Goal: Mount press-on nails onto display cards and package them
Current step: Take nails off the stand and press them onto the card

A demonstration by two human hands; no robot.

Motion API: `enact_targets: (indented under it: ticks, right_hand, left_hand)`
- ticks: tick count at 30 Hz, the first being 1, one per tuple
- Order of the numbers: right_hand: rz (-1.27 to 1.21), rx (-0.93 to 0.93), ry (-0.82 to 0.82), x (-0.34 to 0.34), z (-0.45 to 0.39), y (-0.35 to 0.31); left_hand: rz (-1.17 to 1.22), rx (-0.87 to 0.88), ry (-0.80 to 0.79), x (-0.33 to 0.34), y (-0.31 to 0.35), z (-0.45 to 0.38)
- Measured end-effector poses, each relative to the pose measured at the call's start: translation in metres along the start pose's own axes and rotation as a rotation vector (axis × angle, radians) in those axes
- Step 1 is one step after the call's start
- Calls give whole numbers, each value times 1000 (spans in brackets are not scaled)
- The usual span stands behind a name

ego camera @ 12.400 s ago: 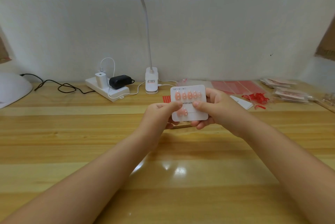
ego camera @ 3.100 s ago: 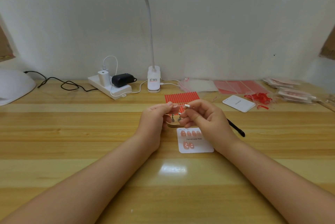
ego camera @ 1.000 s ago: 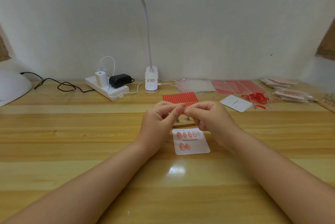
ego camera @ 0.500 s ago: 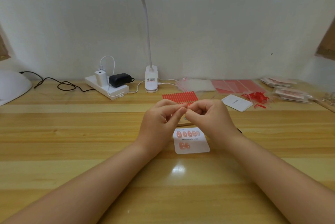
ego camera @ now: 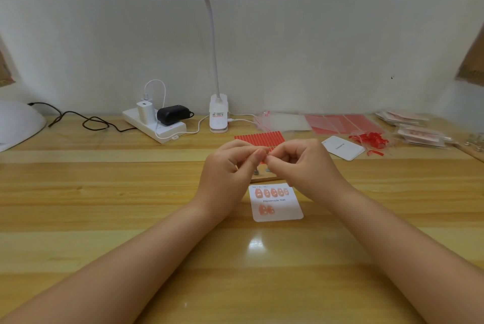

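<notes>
Display card [ego camera: 277, 203] flat on the wooden table [ego camera: 131, 192], just nearer than the hands: five pink nails [ego camera: 272, 192] across the top row, two more [ego camera: 266, 210] lower left, rest of that row bare. Above it, left hand [ego camera: 227, 166] and right hand [ego camera: 301, 163] fingertip to fingertip, curled, pinching something tiny and reddish between them; too small to say whether nail, adhesive tab or both. Probably peeling or seating adhesive for the next nail. Best done with a light pinch at the edges, tab centred, then pressed down beside the lower pair, aligned to the row. Behind: red strip sheet [ego camera: 260, 137], wooden holder [ego camera: 263, 179], spare blank card [ego camera: 343, 147], lamp base [ego camera: 219, 114].
</notes>
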State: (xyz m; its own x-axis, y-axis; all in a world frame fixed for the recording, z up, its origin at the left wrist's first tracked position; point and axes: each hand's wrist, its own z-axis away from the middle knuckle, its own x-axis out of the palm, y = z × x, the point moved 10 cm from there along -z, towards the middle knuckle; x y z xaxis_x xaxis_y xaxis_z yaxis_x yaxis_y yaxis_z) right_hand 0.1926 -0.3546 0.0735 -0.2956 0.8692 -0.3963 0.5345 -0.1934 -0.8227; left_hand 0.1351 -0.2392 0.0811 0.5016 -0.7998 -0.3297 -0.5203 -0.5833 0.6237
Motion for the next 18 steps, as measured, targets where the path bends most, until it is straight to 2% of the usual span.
enact_targets:
  ticks: [9,13,18]
  right_hand:
    - [41,-46,87,1,3,-4]
    - [-48,22,81,1,1,2]
    - [-15,-34,90,0,4,-4]
  left_hand:
    - [-132,124,45,-7,14,1]
    - [-169,169,87,-10,20,1]
    - [-203,214,95,-9,24,3]
